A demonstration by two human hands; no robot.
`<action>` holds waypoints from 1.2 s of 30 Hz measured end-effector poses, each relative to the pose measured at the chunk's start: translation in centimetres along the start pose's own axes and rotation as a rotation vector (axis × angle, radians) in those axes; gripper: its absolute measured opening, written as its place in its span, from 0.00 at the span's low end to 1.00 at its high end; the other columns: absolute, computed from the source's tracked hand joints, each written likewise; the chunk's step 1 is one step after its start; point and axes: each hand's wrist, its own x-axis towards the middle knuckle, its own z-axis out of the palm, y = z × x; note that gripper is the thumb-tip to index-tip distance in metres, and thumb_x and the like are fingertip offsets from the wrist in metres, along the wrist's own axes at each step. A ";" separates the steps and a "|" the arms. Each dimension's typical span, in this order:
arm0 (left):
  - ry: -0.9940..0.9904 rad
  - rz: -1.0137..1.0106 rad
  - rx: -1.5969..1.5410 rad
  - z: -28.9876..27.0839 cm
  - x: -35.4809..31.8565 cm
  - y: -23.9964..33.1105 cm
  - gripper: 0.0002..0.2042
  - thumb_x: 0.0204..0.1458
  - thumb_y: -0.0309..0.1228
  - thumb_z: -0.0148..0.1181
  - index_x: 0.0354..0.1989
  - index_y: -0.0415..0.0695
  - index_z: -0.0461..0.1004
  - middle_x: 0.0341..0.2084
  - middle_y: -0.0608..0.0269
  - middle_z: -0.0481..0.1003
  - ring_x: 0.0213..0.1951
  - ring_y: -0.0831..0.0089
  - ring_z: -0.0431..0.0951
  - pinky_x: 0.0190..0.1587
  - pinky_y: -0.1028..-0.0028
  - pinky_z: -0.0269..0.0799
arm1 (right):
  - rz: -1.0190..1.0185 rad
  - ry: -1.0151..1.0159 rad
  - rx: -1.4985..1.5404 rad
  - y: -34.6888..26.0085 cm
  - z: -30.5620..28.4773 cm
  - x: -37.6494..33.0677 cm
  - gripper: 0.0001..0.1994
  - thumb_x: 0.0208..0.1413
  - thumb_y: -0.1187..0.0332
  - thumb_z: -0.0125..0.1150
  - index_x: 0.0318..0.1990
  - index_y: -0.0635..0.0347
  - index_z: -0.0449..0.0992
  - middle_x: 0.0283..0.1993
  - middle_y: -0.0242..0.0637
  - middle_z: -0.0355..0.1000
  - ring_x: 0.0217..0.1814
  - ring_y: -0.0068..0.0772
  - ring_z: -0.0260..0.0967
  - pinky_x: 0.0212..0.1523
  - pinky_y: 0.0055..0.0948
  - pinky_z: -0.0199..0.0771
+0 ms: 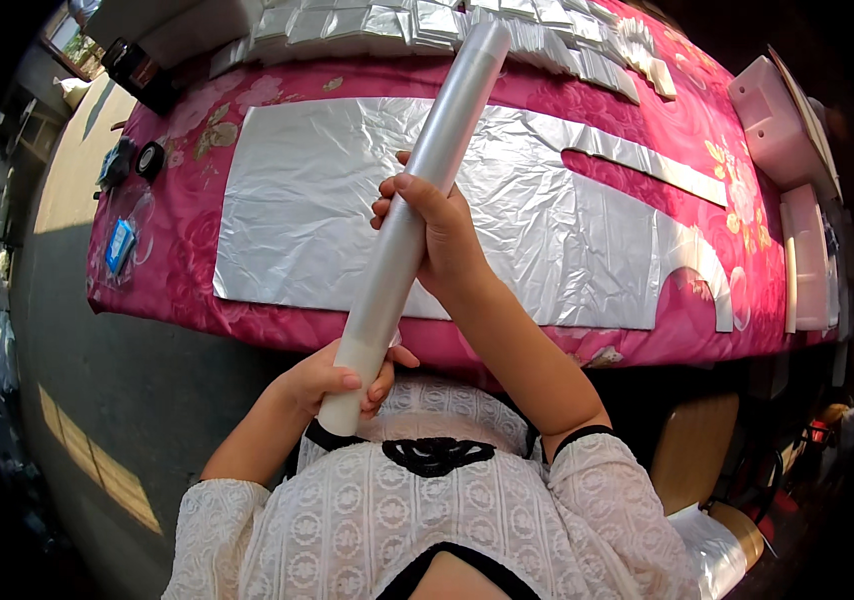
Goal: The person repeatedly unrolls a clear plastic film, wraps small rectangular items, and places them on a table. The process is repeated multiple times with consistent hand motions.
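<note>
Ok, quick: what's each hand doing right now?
Left hand: closed around the near end of the silver foil roll.
Right hand: closed around the roll's middle.

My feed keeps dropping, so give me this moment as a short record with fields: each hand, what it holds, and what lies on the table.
left hand: grips the near end of the roll
right hand: wrapped around the roll's middle
roll: long, silvery-white, held slanted above the table, far end pointing away
foil sheet: crinkled, silver, spread flat, pieces cut out on its right side
tablecloth: pink, floral
foil pieces: stacked in rows along the far edge
white boxes: at the right end
</note>
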 end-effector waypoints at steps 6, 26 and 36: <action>0.228 -0.083 0.213 1.1 1.0 0.3 0.42 0.33 0.41 0.69 0.56 0.31 0.57 0.22 0.65 0.68 0.24 0.79 0.71 0.27 0.78 0.70 | 0.044 0.212 -0.092 0.6 -2.4 -0.4 0.27 0.46 0.66 0.60 0.51 0.66 0.55 0.35 0.39 0.63 0.35 0.28 0.66 0.35 0.28 0.72; 0.495 -0.262 0.157 -1.7 -0.4 -1.0 0.29 0.52 0.53 0.40 0.50 0.38 0.64 0.22 0.64 0.69 0.22 0.77 0.69 0.24 0.77 0.68 | 0.084 0.339 -0.153 -0.8 -8.1 3.1 0.18 0.45 0.66 0.63 0.41 0.65 0.66 0.33 0.35 0.69 0.37 0.26 0.68 0.40 0.27 0.69; 0.350 -0.248 -0.037 -3.6 -3.5 -2.6 0.35 0.40 0.53 0.59 0.47 0.32 0.65 0.18 0.63 0.68 0.19 0.78 0.68 0.22 0.80 0.68 | 0.204 0.076 -0.916 -7.6 -11.9 5.0 0.10 0.52 0.61 0.56 0.34 0.58 0.74 0.29 0.27 0.71 0.27 0.15 0.64 0.28 0.16 0.63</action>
